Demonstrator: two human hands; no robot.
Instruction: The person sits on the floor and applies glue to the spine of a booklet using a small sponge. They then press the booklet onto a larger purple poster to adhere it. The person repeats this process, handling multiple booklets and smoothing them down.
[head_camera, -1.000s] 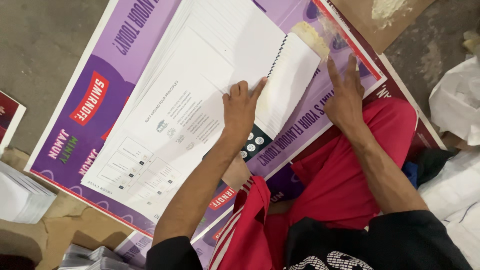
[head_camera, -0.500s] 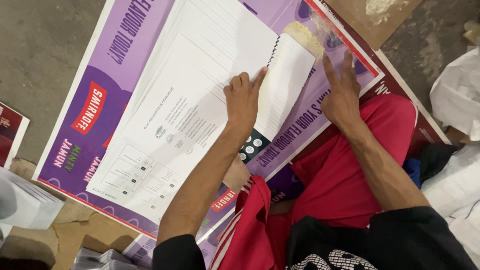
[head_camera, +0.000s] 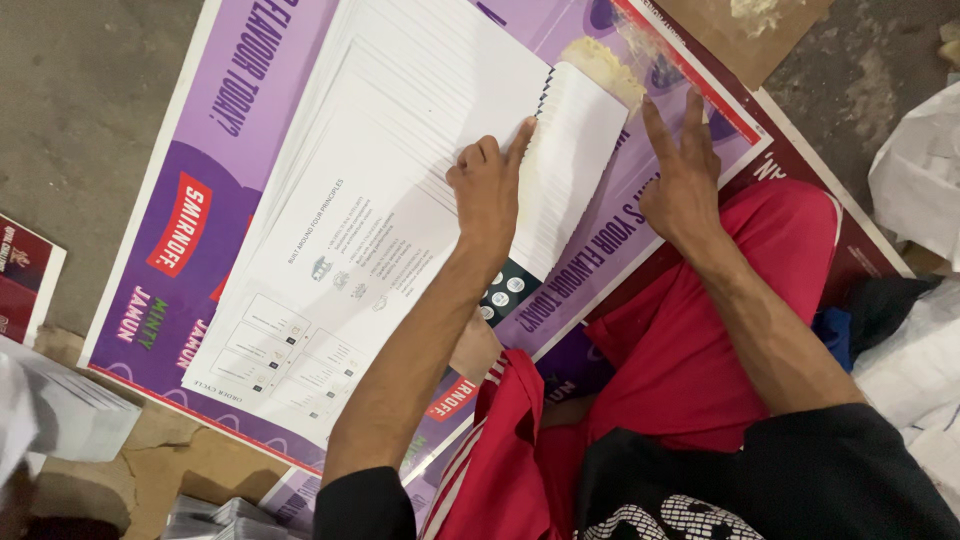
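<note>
A: Left hand (head_camera: 487, 195) flat, fingers loose, pinning the fanned white printed-sheet stack (head_camera: 400, 200) on the purple poster board (head_camera: 200, 160).
B: Right hand (head_camera: 682, 185) empty, spread. Sheets could slide if pressure eases.

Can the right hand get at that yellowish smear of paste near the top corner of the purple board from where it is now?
Probably yes. The right hand rests on the purple board with its fingers aimed toward the paste smear, and only bare board lies between them.
</note>
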